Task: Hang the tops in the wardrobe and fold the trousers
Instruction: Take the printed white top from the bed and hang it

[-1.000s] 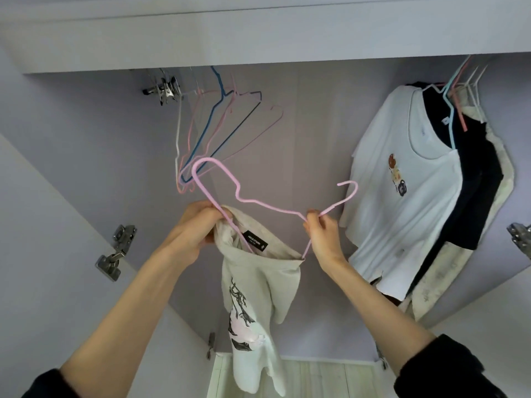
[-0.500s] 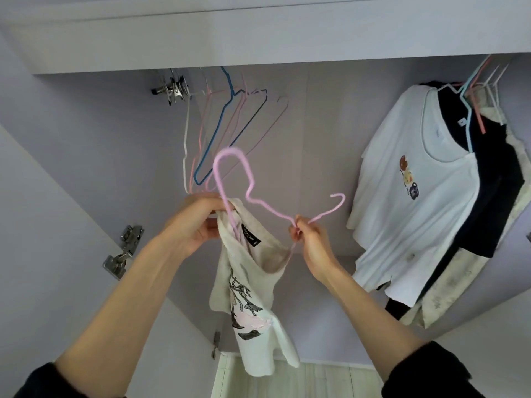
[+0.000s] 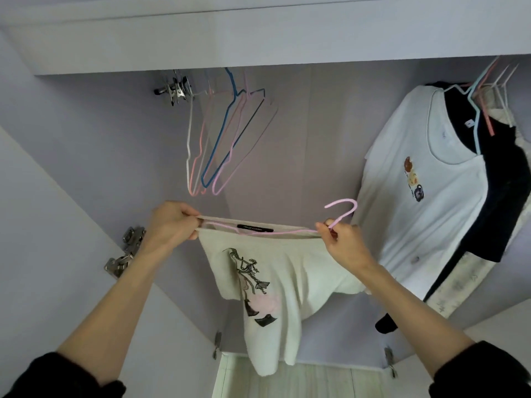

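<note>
A cream top with a dark and pink print hangs between my hands inside the open wardrobe. A pink wire hanger lies inside its stretched neck opening, with its hook sticking up at the right. My left hand pinches the left end of the collar. My right hand pinches the hanger just below the hook, together with the right end of the collar. The top's lower part dangles down toward the wardrobe floor.
Several empty wire hangers in white, pink and blue hang at the upper left from the rail bracket. A white printed T-shirt, a black top and a pale patterned garment hang at the right. Door hinges flank the opening.
The hanger has gone from standing above the collar to lying inside it. My hands have moved apart and pulled the neck opening wide and flat. The top has spread out.
</note>
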Demonstrator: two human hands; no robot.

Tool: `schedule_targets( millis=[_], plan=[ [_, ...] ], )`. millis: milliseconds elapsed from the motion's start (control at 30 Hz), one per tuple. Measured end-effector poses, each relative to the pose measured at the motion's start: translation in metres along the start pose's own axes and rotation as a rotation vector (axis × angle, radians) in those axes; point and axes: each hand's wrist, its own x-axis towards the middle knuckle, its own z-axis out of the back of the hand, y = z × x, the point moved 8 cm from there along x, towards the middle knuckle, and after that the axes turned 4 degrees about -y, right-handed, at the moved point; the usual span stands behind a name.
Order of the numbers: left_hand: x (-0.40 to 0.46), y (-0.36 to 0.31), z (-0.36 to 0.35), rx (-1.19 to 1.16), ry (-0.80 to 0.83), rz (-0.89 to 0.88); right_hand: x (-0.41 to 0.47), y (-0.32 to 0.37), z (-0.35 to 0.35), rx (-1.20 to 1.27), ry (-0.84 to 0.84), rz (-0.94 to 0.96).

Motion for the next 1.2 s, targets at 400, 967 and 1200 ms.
schedule_targets(
  millis=[400, 967, 1200],
  plan=[
    [-0.030, -0.040, -0.058, 0.263, 0.220, -0.297, 0.009, 0.066, 0.019, -0.309, 0.178, 0.223],
    [-0.065, -0.046, -0.088, 0.161, 0.625, -0.641, 0.011, 0.057, 0.063, 0.088, 0.139, -0.049],
    [-0.057, -0.045, -0.081, 0.182, 0.307, -0.680, 0.002, 0.055, 0.064, 0.187, 0.243, -0.061]
  ],
)
